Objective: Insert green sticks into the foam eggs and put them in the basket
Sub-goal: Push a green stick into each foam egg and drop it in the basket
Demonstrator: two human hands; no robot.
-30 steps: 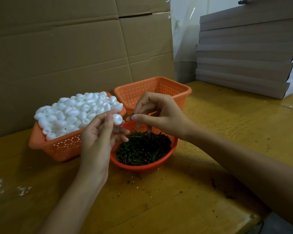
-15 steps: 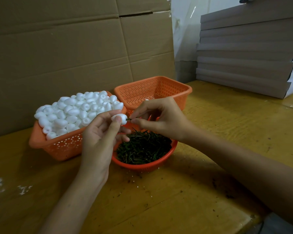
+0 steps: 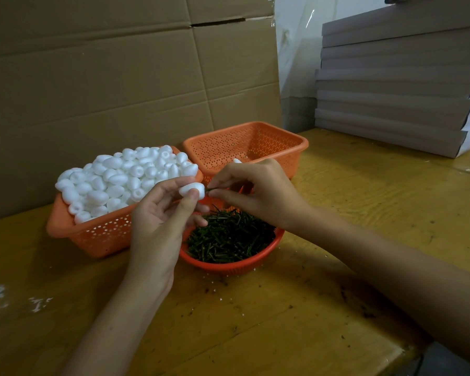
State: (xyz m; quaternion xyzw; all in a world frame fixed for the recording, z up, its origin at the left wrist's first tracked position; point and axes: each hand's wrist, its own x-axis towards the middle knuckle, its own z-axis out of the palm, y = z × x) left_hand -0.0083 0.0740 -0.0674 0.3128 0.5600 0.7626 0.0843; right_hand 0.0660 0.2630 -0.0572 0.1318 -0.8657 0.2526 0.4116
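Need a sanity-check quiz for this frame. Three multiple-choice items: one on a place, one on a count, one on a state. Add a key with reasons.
1. Where does the bowl of green sticks stand?
A) on the table, in front of the baskets
B) inside a basket
C) on top of the cardboard

2. How many rectangular orange baskets are there?
A) one
B) two
C) four

3. What is the left hand doing?
A) lying flat and empty
B) holding a foam egg
C) gripping a basket rim

Key:
1 A: the bowl sits on the wood, nearer the camera than both baskets.
2 B: only the full egg basket and the nearly empty basket show.
3 B: its fingers curl round the egg while the right hand pinches a green stick against it.
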